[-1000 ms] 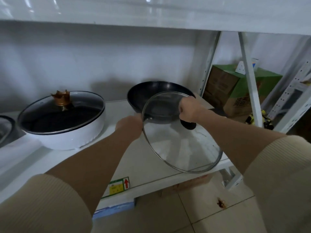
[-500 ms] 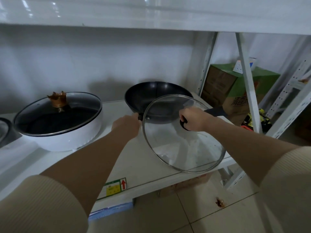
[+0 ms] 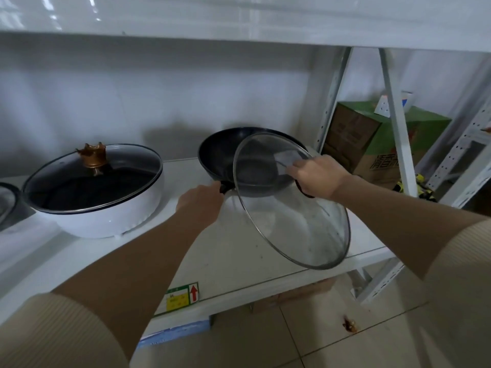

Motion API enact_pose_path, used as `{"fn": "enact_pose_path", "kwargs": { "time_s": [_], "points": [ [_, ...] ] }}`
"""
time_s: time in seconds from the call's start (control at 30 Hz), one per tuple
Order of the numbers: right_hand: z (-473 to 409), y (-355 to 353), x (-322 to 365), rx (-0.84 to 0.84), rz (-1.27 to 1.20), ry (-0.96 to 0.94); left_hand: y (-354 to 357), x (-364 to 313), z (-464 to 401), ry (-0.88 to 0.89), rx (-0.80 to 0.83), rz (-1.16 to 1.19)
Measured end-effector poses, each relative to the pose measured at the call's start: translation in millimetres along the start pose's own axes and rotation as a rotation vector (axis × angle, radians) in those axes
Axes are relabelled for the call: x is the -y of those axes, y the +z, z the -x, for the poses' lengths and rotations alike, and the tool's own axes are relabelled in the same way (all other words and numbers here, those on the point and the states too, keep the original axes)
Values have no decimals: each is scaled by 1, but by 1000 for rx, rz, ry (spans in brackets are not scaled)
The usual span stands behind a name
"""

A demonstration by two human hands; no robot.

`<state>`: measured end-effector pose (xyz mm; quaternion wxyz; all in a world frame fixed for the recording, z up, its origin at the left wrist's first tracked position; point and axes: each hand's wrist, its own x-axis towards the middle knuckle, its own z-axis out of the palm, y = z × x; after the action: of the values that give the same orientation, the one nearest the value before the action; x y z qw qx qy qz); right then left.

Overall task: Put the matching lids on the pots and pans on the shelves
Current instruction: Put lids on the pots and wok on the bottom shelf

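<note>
A storeroom: white slotted-steel shelving, a cardboard box, tiled floor, cookware shelved.

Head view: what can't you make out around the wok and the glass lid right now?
- Glass lid knob: covered by the right hand.
- Wok handle: mostly hidden by the left hand; only a dark stub shows.
- Wok's right rim: seen only through the tilted lid.
- Item at far left: cut off by the frame edge.
</note>
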<state>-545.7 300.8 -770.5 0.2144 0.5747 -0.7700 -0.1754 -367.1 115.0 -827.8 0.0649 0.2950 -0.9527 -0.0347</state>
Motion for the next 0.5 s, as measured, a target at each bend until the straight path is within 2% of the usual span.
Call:
{"fn": "enact_pose_path", "kwargs": {
  "time_s": [0.27, 0.5],
  "points": [
    [-59, -58, -17, 102, 134, 17, -14, 26, 11, 76, 73, -7],
    [-92, -61, 2, 26, 128, -85, -30, 58, 19, 133, 154, 30]
  ]
}}
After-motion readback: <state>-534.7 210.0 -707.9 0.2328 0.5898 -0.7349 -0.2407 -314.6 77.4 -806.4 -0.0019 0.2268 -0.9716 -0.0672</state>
